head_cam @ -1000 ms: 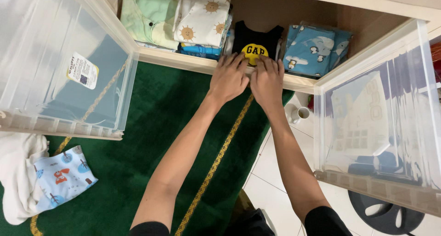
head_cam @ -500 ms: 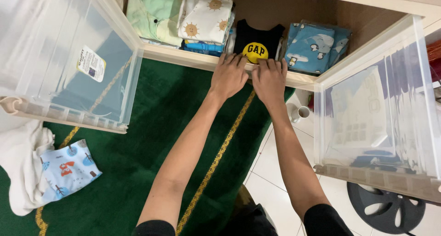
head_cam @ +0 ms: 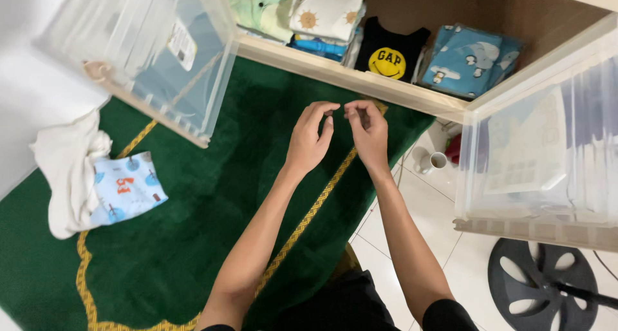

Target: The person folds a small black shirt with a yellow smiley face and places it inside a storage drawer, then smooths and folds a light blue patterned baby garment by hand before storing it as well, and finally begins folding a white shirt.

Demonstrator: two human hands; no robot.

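My left hand (head_cam: 309,140) and my right hand (head_cam: 367,131) hover side by side over the green rug (head_cam: 212,196), fingers curled loosely and holding nothing. Beyond them stands an open wooden cabinet shelf (head_cam: 360,83). On it sits a folded black garment with a yellow round patch (head_cam: 389,53), with folded blue printed clothes (head_cam: 466,60) to its right and a stack of sun-print and pale green clothes (head_cam: 302,12) to its left. Both hands are well short of the shelf edge.
Two clear plastic cabinet doors swing open, the left door (head_cam: 154,54) and the right door (head_cam: 547,151). A white cloth (head_cam: 67,170) and a light blue printed garment (head_cam: 125,189) lie on the rug at left. A small cup (head_cam: 438,161) and a black fan base (head_cam: 547,286) sit on the white tile floor.
Both hands have pulled back from the black garment on the shelf and now hover empty over the rug. The view has shifted down and left.
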